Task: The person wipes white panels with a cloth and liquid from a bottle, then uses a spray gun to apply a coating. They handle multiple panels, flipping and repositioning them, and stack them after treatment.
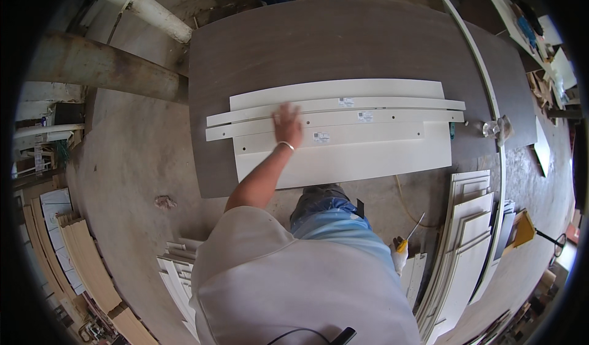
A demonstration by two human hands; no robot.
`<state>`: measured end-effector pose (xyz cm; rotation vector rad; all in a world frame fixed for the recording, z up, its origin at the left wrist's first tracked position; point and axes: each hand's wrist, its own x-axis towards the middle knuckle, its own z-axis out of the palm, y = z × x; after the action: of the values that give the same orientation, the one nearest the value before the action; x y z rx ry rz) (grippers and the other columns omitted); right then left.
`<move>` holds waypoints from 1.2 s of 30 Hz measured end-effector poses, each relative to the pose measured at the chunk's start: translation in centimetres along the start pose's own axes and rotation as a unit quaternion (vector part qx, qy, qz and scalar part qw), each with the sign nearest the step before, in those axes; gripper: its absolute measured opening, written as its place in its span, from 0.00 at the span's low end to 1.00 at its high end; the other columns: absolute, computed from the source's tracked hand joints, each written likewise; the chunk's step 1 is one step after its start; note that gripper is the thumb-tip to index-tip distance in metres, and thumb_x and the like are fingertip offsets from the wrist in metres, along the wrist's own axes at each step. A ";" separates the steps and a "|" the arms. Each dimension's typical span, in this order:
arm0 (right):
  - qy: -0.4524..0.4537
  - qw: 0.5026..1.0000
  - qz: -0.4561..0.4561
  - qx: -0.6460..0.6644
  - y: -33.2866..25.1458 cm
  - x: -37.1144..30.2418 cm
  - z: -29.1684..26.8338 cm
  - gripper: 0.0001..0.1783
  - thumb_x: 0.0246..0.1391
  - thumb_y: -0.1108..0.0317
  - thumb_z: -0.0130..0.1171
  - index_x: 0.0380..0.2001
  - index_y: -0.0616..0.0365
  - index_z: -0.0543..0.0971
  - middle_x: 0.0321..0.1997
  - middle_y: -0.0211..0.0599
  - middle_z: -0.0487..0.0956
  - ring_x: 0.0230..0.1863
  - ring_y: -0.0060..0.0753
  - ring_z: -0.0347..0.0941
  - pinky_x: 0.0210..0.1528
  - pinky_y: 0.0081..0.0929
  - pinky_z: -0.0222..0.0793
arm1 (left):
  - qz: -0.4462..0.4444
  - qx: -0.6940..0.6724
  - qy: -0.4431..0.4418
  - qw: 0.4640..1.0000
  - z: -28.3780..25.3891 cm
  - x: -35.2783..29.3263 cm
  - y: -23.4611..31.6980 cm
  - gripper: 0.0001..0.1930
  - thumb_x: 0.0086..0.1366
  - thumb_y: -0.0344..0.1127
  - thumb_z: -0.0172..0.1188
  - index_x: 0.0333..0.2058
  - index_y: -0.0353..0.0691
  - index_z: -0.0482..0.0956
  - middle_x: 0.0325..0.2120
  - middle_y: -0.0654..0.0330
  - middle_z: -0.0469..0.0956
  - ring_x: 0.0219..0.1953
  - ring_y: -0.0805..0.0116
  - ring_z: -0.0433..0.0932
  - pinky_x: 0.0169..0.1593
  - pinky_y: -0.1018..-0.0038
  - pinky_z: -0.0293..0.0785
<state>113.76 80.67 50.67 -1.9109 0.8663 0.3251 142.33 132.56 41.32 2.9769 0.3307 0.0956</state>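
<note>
My left hand (286,125) lies flat, fingers apart, on a long narrow white panel strip (343,119) laid across a dark brown worktable (319,44). A silver bracelet circles that wrist. Several white panels (356,161) lie side by side under and around the strip, some with small drilled holes and small labels. My right hand (400,254), in a white glove, hangs low by my side and grips a screwdriver (410,234) with a yellow handle, its shaft pointing up and right.
White panels (463,247) lean stacked at the right of the floor, more white boards (178,277) lie at lower left. Beige boards (86,259) pile at far left. A thick pipe (98,66) crosses upper left. A crumpled plastic bag (496,128) sits at the table's right edge.
</note>
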 end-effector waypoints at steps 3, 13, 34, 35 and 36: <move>-0.007 1.000 0.025 0.014 -1.4 0.5 0.2 0.27 0.57 0.79 0.53 0.62 0.61 0.71 0.62 0.47 0.78 0.47 0.33 0.79 0.44 0.29 0.77 | -0.226 0.018 0.052 0.973 -1.6 -0.4 -6.6 0.27 0.63 0.44 0.64 0.60 0.45 0.72 0.62 0.49 0.68 0.66 0.49 0.65 0.66 0.49 0.59; -0.111 0.989 -0.007 -0.097 -5.6 2.7 3.4 0.24 0.54 0.73 0.58 0.56 0.61 0.76 0.54 0.44 0.84 0.44 0.32 0.83 0.43 0.28 0.78 | -0.173 -0.055 -0.017 0.983 -1.1 1.4 -16.4 0.07 0.61 0.35 0.66 0.36 0.44 0.79 0.36 0.58 0.82 0.45 0.53 0.79 0.46 0.54 0.75; -0.229 0.888 -0.131 -0.376 -12.9 -0.9 7.1 0.17 0.52 0.62 0.62 0.44 0.52 0.86 0.41 0.53 0.85 0.43 0.58 0.82 0.46 0.49 0.76 | 0.115 0.000 -0.099 0.988 1.3 6.5 -0.1 0.38 0.65 0.45 0.63 0.72 0.48 0.60 0.75 0.48 0.51 0.77 0.48 0.49 0.73 0.35 0.46; -0.172 0.901 -0.108 -0.383 -13.6 -0.9 7.1 0.15 0.52 0.62 0.62 0.42 0.53 0.86 0.40 0.51 0.85 0.42 0.58 0.82 0.46 0.49 0.76 | 0.138 0.004 -0.164 0.977 2.0 6.5 3.7 0.38 0.66 0.48 0.62 0.72 0.48 0.60 0.76 0.50 0.51 0.77 0.49 0.48 0.73 0.34 0.44; -0.117 0.912 -0.097 -0.381 -14.2 -0.8 6.8 0.14 0.53 0.63 0.62 0.41 0.53 0.86 0.38 0.50 0.85 0.42 0.58 0.82 0.45 0.48 0.77 | 0.136 0.003 -0.148 0.980 2.5 6.9 6.9 0.38 0.66 0.50 0.61 0.72 0.49 0.60 0.76 0.50 0.50 0.77 0.49 0.48 0.73 0.34 0.43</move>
<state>123.91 90.74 57.33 -2.5761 0.3922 0.8446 150.72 127.06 40.18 2.9633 -0.1119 -0.3175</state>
